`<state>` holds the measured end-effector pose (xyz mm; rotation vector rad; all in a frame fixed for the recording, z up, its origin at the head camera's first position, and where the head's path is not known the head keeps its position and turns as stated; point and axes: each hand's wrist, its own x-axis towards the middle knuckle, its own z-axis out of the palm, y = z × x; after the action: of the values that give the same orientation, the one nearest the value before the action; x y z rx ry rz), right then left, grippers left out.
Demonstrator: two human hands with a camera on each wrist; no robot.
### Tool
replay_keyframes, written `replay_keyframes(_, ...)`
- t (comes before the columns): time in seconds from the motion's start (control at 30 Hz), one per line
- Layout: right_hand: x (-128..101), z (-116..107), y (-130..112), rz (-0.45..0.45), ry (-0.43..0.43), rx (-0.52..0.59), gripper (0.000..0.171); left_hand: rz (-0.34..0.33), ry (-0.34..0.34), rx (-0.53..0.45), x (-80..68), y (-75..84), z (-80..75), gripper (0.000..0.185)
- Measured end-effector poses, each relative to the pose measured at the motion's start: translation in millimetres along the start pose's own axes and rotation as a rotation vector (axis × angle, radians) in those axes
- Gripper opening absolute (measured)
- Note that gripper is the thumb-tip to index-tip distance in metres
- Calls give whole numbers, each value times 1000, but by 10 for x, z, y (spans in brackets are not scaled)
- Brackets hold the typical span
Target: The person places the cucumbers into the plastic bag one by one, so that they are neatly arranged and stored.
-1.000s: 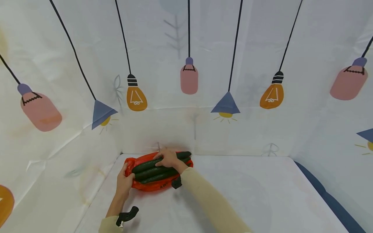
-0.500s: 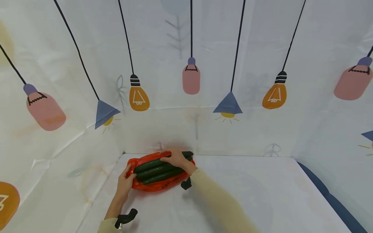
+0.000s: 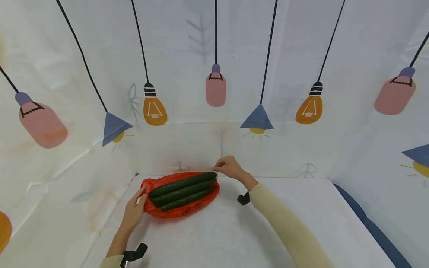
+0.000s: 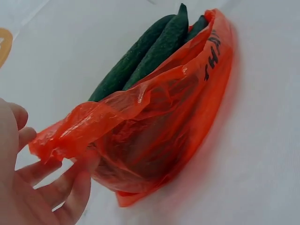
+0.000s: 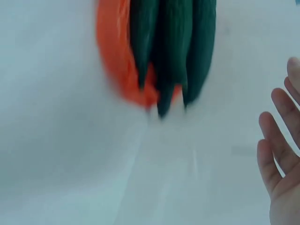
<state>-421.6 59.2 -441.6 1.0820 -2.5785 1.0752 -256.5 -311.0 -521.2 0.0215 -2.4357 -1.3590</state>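
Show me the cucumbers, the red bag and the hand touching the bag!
cucumbers point(image 3: 182, 188), head view, middle cucumber's skin.
red bag point(image 4: 154, 140), left wrist view, crinkled side.
left hand point(image 3: 133, 213), head view, back of hand.

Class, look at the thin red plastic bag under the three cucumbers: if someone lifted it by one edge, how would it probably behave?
The red plastic bag looks thin and crumpled, so it would likely flop and stretch rather than hold shape. The cucumbers lie on top of it, not visibly enclosed, so they might roll or slide off. The left hand touches its bunched end, where the film probably gathers easily.
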Motion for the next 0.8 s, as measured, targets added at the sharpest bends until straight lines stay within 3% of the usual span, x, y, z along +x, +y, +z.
replay_keyframes(0.13,-211,-386,108,36,30,-40,9,-12,60,111,9,31,-43,44)
replay_keyframes(0.27,-418,-744,236,52,62,-111,13,44,91,182,37,91,-135,41)
replay_keyframes(0.43,-684,-1119,319,109,79,-162,14,133,46,289,75,200,-354,38)
replay_keyframes(0.67,-1075,-1583,371,224,118,-266,22,143,-70,425,139,415,-687,43)
replay_keyframes(0.8,-1254,-1745,365,216,163,-347,27,223,-14,576,187,463,-892,42)
